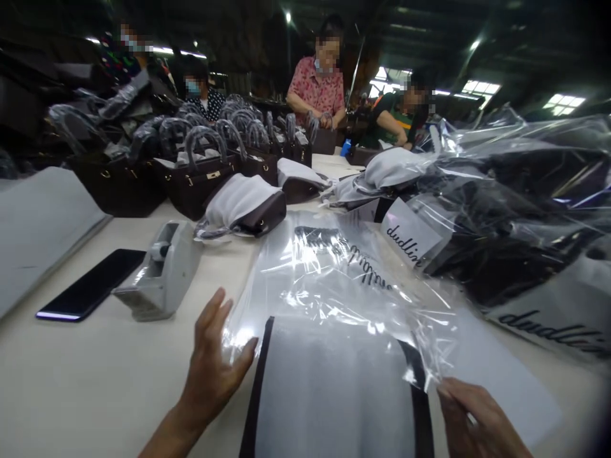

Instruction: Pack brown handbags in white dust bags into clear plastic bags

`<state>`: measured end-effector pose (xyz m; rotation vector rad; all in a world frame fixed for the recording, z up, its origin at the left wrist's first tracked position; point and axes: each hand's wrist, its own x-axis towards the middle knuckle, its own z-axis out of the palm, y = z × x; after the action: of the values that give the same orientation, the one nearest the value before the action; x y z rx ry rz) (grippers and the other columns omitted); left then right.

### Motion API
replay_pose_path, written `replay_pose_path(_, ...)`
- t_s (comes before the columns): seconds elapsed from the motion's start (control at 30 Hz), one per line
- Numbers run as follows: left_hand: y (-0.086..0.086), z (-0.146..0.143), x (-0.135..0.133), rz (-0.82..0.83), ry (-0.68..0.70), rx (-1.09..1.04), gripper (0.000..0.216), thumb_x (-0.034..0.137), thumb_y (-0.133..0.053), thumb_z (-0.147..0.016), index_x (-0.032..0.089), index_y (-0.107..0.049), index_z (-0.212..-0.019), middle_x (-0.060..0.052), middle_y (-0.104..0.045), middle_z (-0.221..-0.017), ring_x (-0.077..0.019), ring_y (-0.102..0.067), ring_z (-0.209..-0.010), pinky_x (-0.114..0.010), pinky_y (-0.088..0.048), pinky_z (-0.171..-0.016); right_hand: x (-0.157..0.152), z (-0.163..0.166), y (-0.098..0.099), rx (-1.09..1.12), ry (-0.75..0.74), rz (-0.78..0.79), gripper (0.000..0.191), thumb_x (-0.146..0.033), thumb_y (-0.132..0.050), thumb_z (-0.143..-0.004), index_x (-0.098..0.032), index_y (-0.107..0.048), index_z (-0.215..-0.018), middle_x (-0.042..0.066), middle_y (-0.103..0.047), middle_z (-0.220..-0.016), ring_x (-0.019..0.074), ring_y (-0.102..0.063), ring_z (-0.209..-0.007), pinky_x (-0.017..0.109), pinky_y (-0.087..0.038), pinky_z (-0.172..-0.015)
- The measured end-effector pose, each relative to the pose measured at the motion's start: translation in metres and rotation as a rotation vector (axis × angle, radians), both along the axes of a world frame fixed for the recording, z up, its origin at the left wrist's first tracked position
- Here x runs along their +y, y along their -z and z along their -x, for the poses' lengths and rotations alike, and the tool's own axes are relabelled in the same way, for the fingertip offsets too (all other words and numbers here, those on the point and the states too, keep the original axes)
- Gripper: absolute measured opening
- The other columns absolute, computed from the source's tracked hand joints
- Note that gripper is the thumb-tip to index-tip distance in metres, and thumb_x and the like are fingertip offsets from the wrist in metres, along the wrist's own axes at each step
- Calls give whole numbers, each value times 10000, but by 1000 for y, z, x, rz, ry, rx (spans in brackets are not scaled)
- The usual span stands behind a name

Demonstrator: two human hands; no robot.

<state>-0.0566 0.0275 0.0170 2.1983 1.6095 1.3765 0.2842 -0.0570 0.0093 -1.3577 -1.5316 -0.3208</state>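
A clear plastic bag (334, 280) lies on the table in front of me, over the end of a flat grey dust bag with black edges (334, 394). My left hand (212, 362) is open, fingers spread, against the left edge of the plastic and the grey bag. My right hand (477, 420) is at the bottom right, fingers curled by the plastic's lower right corner; what it grips is hard to see.
A grey tape dispenser (162, 273) and a black phone (90, 286) lie to the left. Dark handbags (195, 178) with wrapped handles stand in rows behind. Bagged goods (515, 203) pile up on the right. Several people work at the table's far end.
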Motion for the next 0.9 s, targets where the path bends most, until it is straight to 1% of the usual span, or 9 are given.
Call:
replay_pose_path(0.1,-27,-6,35,61,190,116,563,258,-507,-825,240,-271,-1337,-92,-243,-1434,-270,-220,-1328,-490,-261,-1071,14,8,-7,-43,-25,8,316,-74,-656,-702,-255,-625,-960,-6,-647,-754,174,-614,-675,312,-490,-650)
replay_pose_path(0.17,-43,-11,53,119,325,184,578,279,-489,-834,245,-245,-1357,-85,-233,-1447,-264,-183,-1342,-492,-223,-1081,21,7,-11,-101,32,23,198,-133,-630,-750,-243,-616,-914,-14,-644,-719,152,-606,-618,280,-483,-611)
replay_pose_path(0.27,-60,-16,81,244,494,430,666,289,-530,-810,286,-189,-1383,-70,-205,-1470,-271,-118,-1358,-548,-128,-1077,30,6,-23,-149,147,79,45,-239,-554,-826,-223,-596,-821,-24,-626,-652,112,-550,-483,245,-447,-523)
replay_pose_path(0.37,-63,-14,110,315,572,647,740,290,-605,-760,343,-198,-1375,-65,-179,-1479,-302,-112,-1355,-615,-115,-1036,38,7,-33,-129,192,126,136,-308,-522,-844,-216,-584,-765,-26,-622,-624,111,-551,-476,236,-436,-514)
replay_pose_path(0.5,-46,-7,128,231,541,796,815,300,-730,-645,359,-303,-1336,-92,-179,-1476,-348,-142,-1341,-634,-139,-1011,43,8,-32,-146,184,131,168,-333,-521,-845,-202,-593,-770,-10,-642,-648,118,-580,-511,225,-436,-531)
replay_pose_path(0.63,-22,0,122,189,558,749,779,376,-696,-675,316,-308,-1348,-104,-165,-1477,-344,-160,-1338,-581,-198,-1031,45,5,-24,-134,262,156,222,-382,-523,-839,-181,-610,-797,2,-649,-643,121,-585,-499,220,-429,-523)
replay_pose_path(0.7,-18,5,117,218,584,688,729,389,-641,-723,299,-295,-1358,-96,-154,-1479,-337,-156,-1340,-556,-211,-1042,48,4,-24,-89,309,197,255,-413,-521,-835,-177,-613,-799,-5,-636,-615,118,-582,-490,213,-423,-514)
replay_pose_path(0.8,-28,7,114,303,630,537,590,360,-540,-807,299,-316,-1350,-68,-193,-1473,-295,-204,-1335,-488,-255,-1052,60,5,-29,-55,300,229,261,-421,-525,-831,-179,-606,-770,-22,-611,-581,103,-565,-481,200,-409,-507)
replay_pose_path(0.9,-54,-22,109,364,657,393,576,423,-482,-840,308,-274,-1364,-54,-243,-1460,-257,-272,-1316,-440,-323,-1029,80,12,-42,-110,210,232,235,-390,-548,-824,-182,-592,-725,-51,-526,-503,77,-492,-429,194,-373,-482)
